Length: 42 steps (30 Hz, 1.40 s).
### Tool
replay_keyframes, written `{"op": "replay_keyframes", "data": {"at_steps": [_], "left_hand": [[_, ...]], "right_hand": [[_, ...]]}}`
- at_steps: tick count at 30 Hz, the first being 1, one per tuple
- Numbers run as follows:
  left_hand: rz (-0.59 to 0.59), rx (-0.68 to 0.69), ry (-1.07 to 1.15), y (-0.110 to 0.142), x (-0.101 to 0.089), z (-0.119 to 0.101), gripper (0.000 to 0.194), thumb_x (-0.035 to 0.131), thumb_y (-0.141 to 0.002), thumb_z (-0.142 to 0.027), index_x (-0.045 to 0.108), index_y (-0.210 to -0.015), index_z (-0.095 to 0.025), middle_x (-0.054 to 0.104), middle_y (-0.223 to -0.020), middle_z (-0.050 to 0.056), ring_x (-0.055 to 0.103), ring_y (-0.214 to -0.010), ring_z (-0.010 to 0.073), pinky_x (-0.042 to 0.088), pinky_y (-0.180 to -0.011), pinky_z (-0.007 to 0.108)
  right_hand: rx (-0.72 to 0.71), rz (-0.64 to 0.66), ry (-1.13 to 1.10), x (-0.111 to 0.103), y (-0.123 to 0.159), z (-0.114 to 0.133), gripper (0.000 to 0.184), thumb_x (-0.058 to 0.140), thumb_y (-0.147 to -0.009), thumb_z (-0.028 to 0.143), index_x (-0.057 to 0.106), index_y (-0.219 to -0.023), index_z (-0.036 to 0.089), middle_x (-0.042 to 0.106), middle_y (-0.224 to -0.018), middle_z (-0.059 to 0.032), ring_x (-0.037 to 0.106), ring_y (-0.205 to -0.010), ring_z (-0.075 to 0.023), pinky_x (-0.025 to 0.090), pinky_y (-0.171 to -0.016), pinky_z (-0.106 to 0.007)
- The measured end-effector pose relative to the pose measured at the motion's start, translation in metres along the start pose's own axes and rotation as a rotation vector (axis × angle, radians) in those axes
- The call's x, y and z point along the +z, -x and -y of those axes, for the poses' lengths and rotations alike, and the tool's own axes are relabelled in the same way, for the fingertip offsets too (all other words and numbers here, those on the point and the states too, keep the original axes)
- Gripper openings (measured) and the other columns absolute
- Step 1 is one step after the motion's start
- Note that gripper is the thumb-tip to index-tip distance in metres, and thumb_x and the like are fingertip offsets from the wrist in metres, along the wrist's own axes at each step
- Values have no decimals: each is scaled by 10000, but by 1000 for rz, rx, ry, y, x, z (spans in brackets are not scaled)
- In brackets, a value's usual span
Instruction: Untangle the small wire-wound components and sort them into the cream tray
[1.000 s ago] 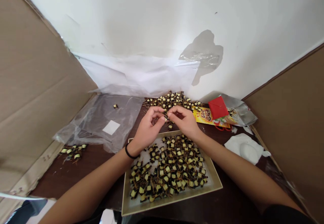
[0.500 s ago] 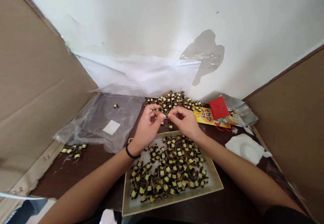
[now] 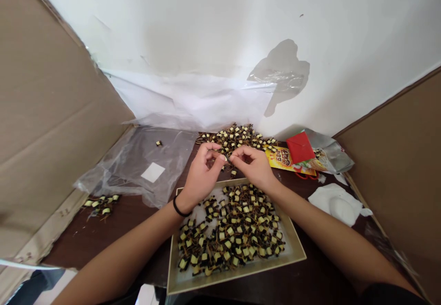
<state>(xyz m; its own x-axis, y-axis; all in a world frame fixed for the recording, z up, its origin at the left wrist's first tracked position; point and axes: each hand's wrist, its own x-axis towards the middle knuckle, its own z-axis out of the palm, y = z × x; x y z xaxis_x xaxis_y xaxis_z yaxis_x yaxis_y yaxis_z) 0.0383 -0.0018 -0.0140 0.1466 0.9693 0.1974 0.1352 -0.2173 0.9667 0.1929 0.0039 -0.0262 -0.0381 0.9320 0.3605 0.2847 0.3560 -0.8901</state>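
Left fingers (image 3: pixel 219 161) shifted, one part (image 3: pixel 225 158), one tray (image 3: pixel 241 270)

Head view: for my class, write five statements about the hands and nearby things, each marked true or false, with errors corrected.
1. The black band circles the right wrist. False: it circles the left wrist.
2. The left hand and right hand have their fingertips close together. True.
3. The shallow tray has nothing in it. False: it holds many yellow-and-black components.
4. A heap of such components lies between the shallow tray and the white wall. True.
5. The red envelope lies beneath the yellow packet. False: it lies on top.
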Motion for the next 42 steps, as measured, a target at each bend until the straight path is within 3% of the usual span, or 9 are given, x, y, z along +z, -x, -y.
{"op": "replay_keyframes", "data": {"at_steps": [4, 9, 19, 29, 36, 39, 42], "left_hand": [[19, -3, 2, 0, 1, -2, 207, 568, -808, -228, 452, -975, -190, 568, -689, -38, 544, -641, 112, 396, -619, 236], [35, -35, 19, 0, 1, -3, 207, 589, -776, -220, 436, -913, -199, 508, -606, -72, 480, -546, 96, 356, -563, 227], [61, -51, 38, 0, 1, -2, 209, 578, -781, -234, 414, -908, -205, 521, -622, -68, 529, -587, 108, 387, -594, 234], [96, -76, -7, -1, 0, 1, 197, 590, -760, -207, 424, -866, -203, 525, -634, -67, 520, -599, 102, 390, -600, 227], [36, -56, 11, 0, 1, -1, 194, 593, -768, -234, 433, -873, -203, 529, -605, -70, 516, -566, 102, 381, -584, 227], [23, -57, 42, -1, 1, -3, 190, 586, -776, -245, 430, -875, -200, 529, -600, -67, 513, -564, 103, 379, -579, 228], [42, -42, 78, -1, 0, -4, 197, 589, -787, -262, 435, -891, -195, 537, -642, -55, 518, -601, 101, 385, -599, 229]], "right_hand": [[-34, -10, 43, 1, 1, 0, 113, 603, -754, 238, 605, -658, 179, 544, -590, 23, 447, -542, -107, 368, -541, -242], [-175, -49, 140, 1, 3, 3, 130, 579, -788, 196, 585, -659, 188, 530, -627, 10, 459, -590, -122, 380, -566, -253], [-385, -110, 212, -1, 6, 7, 173, 540, -851, 166, 557, -681, 193, 530, -662, -11, 496, -668, -154, 403, -634, -285], [-486, -81, 335, 0, 9, 7, 183, 510, -875, 182, 575, -705, 201, 581, -694, -40, 522, -734, -192, 397, -716, -356], [-552, -66, 385, 1, 12, 8, 179, 511, -868, 178, 612, -723, 209, 620, -722, -54, 526, -739, -201, 383, -726, -375], [-513, -52, 257, -1, 11, 11, 168, 549, -860, 210, 616, -706, 212, 616, -691, -36, 533, -697, -181, 401, -713, -358], [-299, -107, -1, -2, 7, 11, 145, 542, -865, 267, 622, -760, 209, 610, -723, -25, 542, -700, -160, 428, -685, -315]]}}
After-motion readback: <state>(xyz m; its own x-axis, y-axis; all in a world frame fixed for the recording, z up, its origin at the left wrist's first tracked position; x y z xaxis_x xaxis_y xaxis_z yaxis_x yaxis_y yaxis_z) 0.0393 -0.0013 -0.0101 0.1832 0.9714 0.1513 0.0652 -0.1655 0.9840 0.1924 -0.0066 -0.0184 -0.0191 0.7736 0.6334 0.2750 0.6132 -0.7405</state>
